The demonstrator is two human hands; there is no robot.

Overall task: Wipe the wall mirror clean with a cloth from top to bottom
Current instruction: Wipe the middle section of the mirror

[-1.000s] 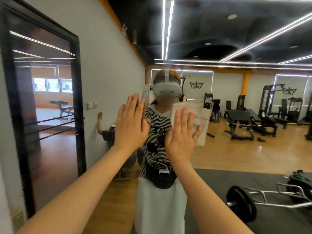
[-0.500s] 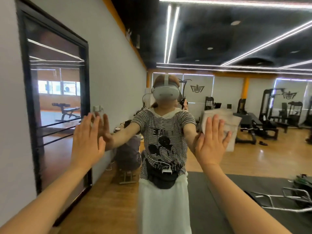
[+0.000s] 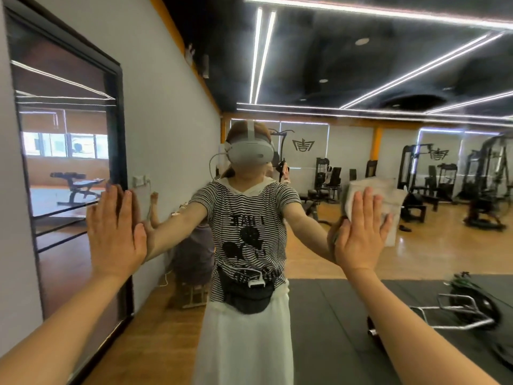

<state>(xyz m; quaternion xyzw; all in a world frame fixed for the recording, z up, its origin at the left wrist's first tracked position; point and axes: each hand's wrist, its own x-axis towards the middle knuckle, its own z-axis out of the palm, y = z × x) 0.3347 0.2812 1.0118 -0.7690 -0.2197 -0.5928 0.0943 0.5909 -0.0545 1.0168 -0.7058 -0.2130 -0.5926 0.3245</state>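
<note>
The wall mirror (image 3: 347,79) fills most of the view and reflects a gym and my own figure. My right hand (image 3: 361,232) lies flat with straight fingers on a pale folded cloth (image 3: 388,198), pressing it against the glass at chest height on the right. My left hand (image 3: 115,229) rests flat and open on the glass at the left, holding nothing. Each hand meets its own reflection.
A black-framed dark panel (image 3: 69,151) stands on the grey wall at my left. The glass reflects weight machines (image 3: 488,184), a barbell frame (image 3: 458,309) on black floor mats and a seated person (image 3: 191,254) by the wall.
Both hands slid outward on the glass, the left one to the left, the right one with the cloth to the right. The view swung slightly upward.
</note>
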